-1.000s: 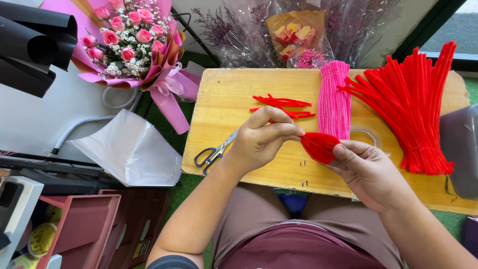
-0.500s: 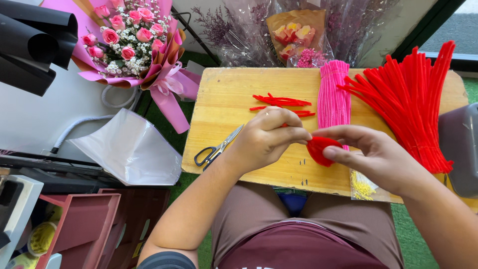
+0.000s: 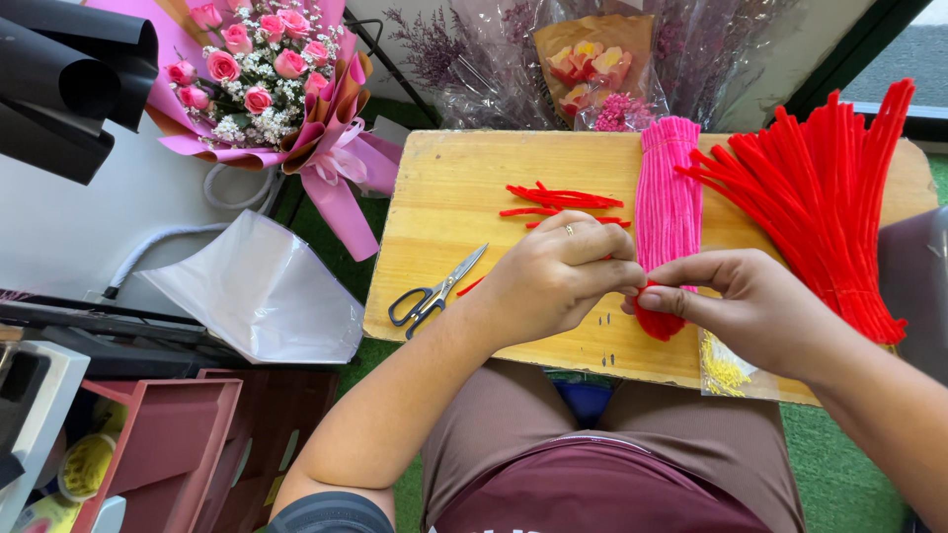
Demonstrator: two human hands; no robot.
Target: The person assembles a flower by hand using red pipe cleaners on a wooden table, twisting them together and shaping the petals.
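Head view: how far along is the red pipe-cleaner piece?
Done: some short cut red pipe-cleaner pieces lie on the wooden board near the black-handled scissors. In hand: left hand and right hand pinch a small folded red pipe-cleaner shape. Left: big red bundle and pink bundle lie unused.

A single head-worn camera looks steeply down over the person's lap, close enough that the forearms fill the lower frame. It faces forward across the wooden tabletop (image 3: 464, 197), with the left hand (image 3: 553, 281) and right hand (image 3: 755, 306) meeting near the centre. Beyond the hands, the view reaches the wrapped bouquets at the tabletop's far edge.
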